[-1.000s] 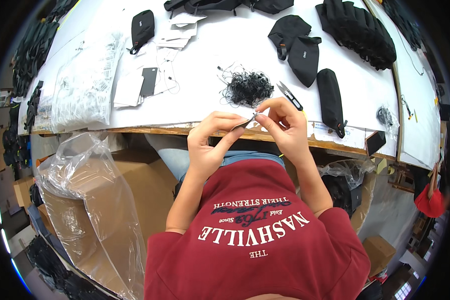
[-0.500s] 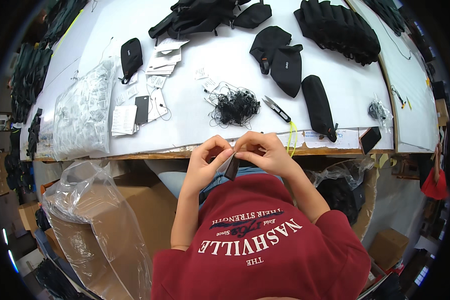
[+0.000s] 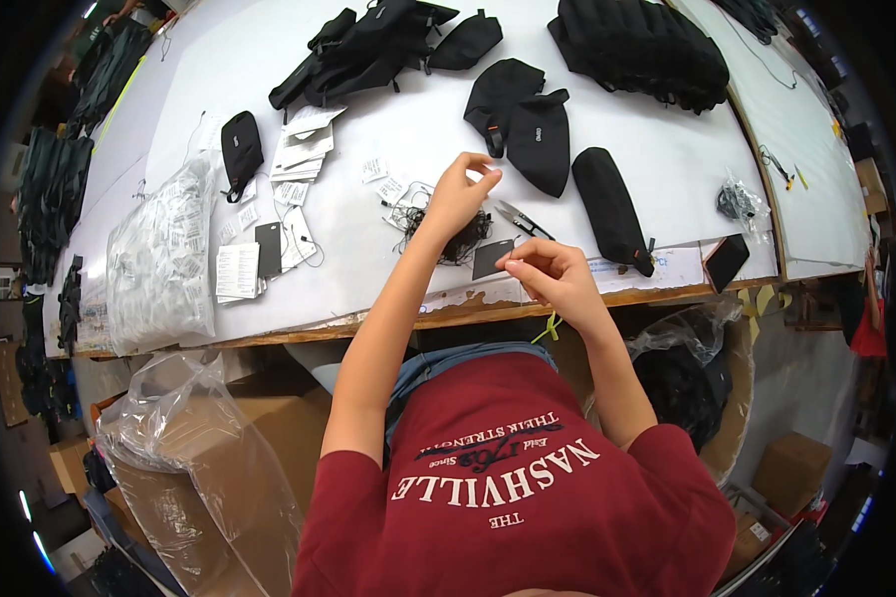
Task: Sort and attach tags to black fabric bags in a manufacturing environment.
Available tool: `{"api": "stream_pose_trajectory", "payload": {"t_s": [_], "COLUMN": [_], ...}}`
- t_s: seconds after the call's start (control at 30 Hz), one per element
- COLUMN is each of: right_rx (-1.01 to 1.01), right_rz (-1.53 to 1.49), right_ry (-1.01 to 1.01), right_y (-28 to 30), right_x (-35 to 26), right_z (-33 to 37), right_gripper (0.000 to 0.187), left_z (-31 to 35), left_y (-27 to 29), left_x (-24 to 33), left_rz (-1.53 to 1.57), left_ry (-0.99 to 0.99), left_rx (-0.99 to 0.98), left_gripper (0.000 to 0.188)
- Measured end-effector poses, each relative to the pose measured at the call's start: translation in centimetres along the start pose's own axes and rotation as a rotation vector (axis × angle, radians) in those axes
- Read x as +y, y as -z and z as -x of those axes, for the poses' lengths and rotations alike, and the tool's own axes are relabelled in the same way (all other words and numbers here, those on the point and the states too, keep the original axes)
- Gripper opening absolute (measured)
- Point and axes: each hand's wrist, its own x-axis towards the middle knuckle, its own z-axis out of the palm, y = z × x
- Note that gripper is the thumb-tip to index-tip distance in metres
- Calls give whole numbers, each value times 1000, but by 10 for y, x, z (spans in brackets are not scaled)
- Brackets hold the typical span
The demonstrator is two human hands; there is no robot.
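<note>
My left hand [image 3: 456,199] is raised over a tangle of thin black strings [image 3: 465,242], its thumb and forefinger apart with nothing visible between them. Just beyond its fingertips are two black fabric pouches [image 3: 539,144] lying together. My right hand [image 3: 556,279] is closed in a pinch near the table's front edge, at the side of a small dark hang tag [image 3: 490,260]. Its fingertips meet the tag's right edge; any string on the tag is too fine to make out. Small scissors [image 3: 524,220] lie between my hands, partly hidden by the right one.
A long black pouch [image 3: 612,209] and a phone [image 3: 726,263] lie to the right. Stacked black pouches [image 3: 639,55] are at the back. On the left are paper cards [image 3: 304,144], a single pouch [image 3: 241,151] and a clear bag of labels [image 3: 161,259]. Cardboard boxes [image 3: 279,428] stand below the table.
My left hand has let go of the tag and moved up and away over the table. The right hand has moved slightly forward with the tag. The view has shifted a little.
</note>
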Motion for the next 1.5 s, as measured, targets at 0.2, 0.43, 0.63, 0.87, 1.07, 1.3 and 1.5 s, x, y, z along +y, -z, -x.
{"api": "stream_pose_trajectory", "payload": {"t_s": [0.2,0.43,0.63,0.87,1.07,1.3,1.5], "right_rx": [41,326,370,160,116,40,-73], "right_rz": [-5,144,476,498,609,153,-113], "right_ry": [-44,71,220,175,171,80,102], "right_y": [12,10,-8,-23,-28,-28,-22], "right_x": [1,10,12,4,5,1,-5], "right_z": [15,5,-7,-8,-8,-10,-8], "right_gripper": [14,13,12,14,17,16,11], "left_z": [-48,25,94,121,132,137,152], "left_y": [-3,-2,7,28,26,21,30], "left_x": [-39,22,60,60,63,58,68], "left_rz": [-422,-463,-82,-8,-148,-121,412], "left_ry": [-35,-336,30,44,31,-236,-86], "left_rx": [120,215,42,-13,60,346,229], "left_gripper": [34,18,24,20,10,7,8]}}
